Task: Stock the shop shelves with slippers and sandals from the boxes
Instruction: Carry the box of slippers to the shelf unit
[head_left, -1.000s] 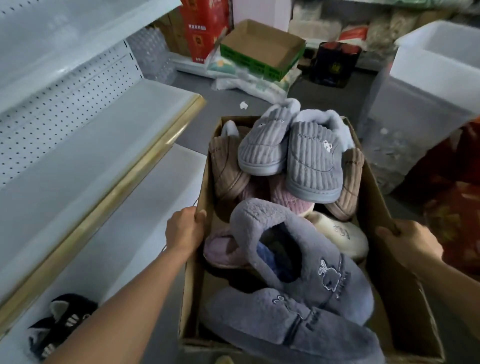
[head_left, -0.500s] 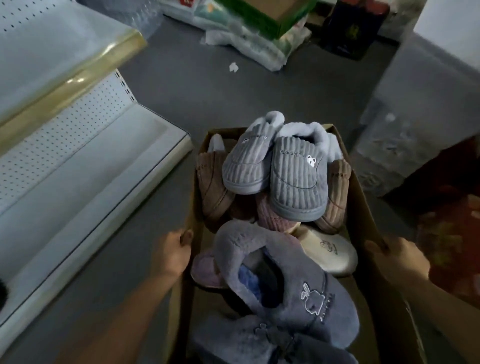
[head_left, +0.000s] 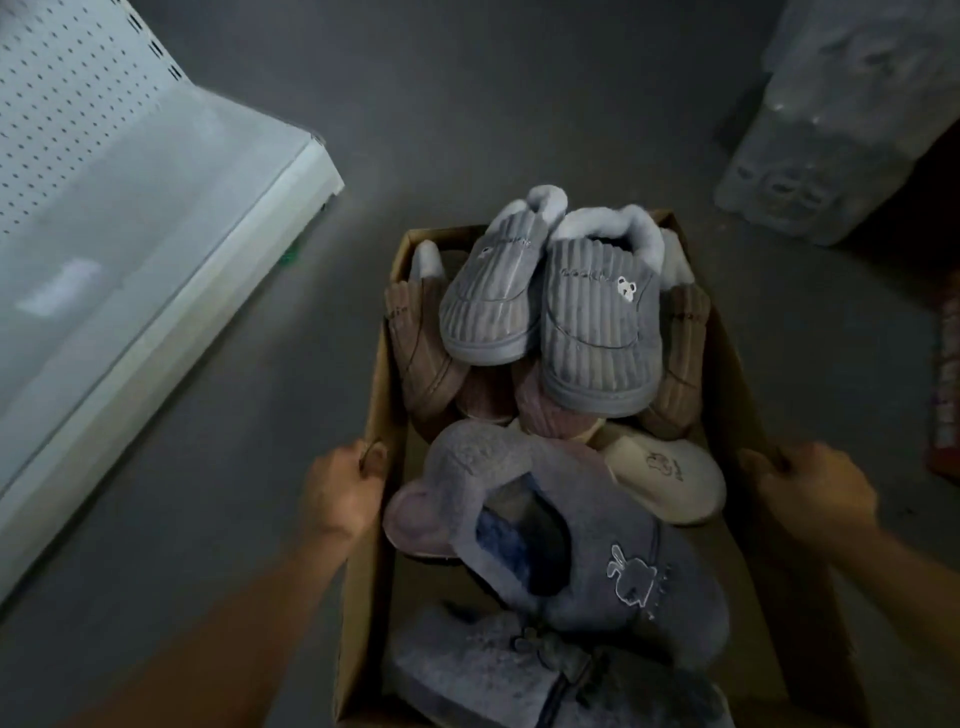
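An open cardboard box full of slippers sits in the middle of the view. Two grey corduroy slippers lie on top at its far end, over brown and pink ones. A cream slipper and fluffy grey-blue slippers fill the near half. My left hand grips the box's left wall, thumb over the rim. My right hand grips the right wall the same way.
The white bottom shelf with its perforated back panel runs along the left, just above the grey floor. A clear plastic-wrapped pack stands at the upper right. Something red shows at the right edge.
The box has come lower and away from the upper shelves, which have left the view; only the bottom shelf shows. Both hands keep their grip on the box walls.
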